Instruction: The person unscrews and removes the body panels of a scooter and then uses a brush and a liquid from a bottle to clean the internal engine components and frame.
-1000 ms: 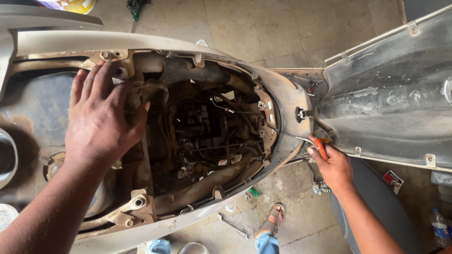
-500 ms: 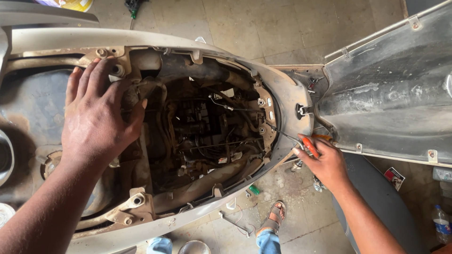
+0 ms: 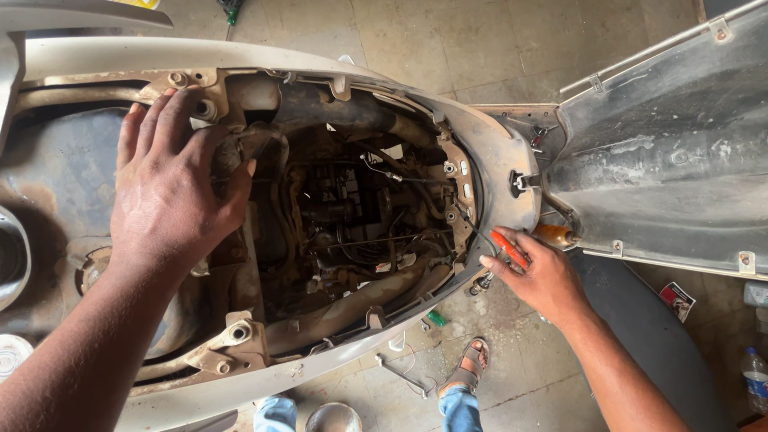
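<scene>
At frame left, the left hand (image 3: 172,188) lies spread open on the scooter body (image 3: 336,352); the right hand (image 3: 540,276), lower right, grips an orange-handled tool (image 3: 510,249).

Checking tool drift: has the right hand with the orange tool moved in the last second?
Yes. The right hand slid slightly left along the scooter body's rear rim.

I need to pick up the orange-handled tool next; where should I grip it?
Grip the orange-handled tool along its handle, coming from the right side, as the right hand does: the handle slants outward while its working end points into the scooter's beige body rim.
</scene>
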